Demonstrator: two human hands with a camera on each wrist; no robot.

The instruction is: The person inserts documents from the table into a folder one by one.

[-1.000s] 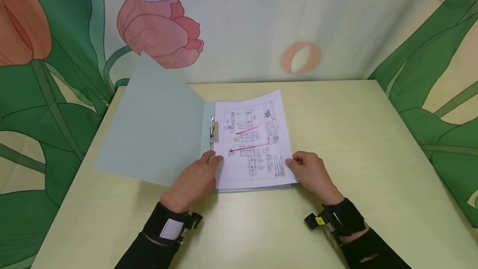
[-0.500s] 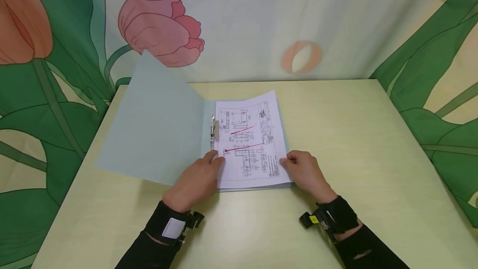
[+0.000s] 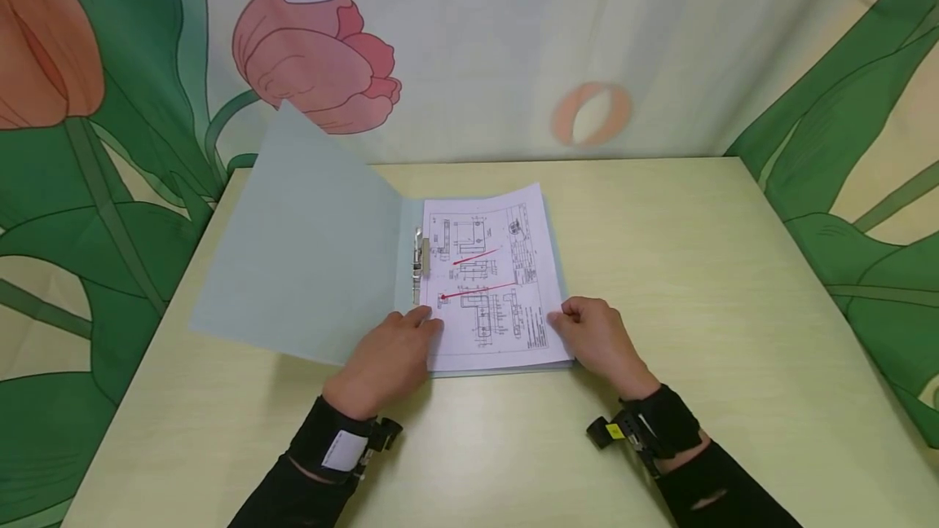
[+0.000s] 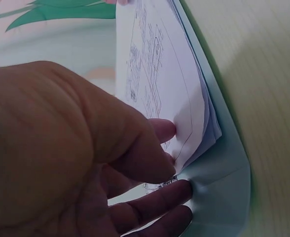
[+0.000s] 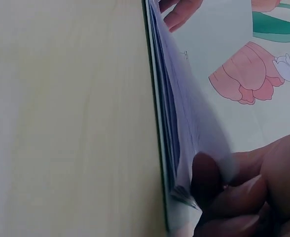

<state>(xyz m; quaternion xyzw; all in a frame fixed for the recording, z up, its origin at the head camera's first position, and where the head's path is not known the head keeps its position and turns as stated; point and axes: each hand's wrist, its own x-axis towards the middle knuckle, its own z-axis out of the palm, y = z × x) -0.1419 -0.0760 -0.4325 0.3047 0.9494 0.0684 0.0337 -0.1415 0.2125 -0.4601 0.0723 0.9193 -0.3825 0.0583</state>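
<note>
A pale blue folder (image 3: pixel 308 243) lies open on the table, its cover leaning up to the left. On its right side rests a stack of white paper sheets (image 3: pixel 484 332); the top one carries technical drawings and red lines. Beside the metal clip (image 3: pixel 420 255) at the spine, my left hand (image 3: pixel 389 361) rests with fingertips on the sheets' lower left edge. Its fingers (image 4: pixel 150 202) are extended in the left wrist view. My right hand (image 3: pixel 597 341) pinches the lower right edge of the top paper between thumb and curled fingers (image 5: pixel 238 197).
The light wooden table (image 3: pixel 697 267) extends around the folder. Behind it hangs a white curtain (image 3: pixel 477 47) printed with flowers and leaves. Both wrists wear black straps with small cameras.
My right hand has moved slightly left with the top sheet, so the sheet sits nearer the clip and uncovers the folder's right edge. The left fingertips have shifted slightly down the paper's edge.
</note>
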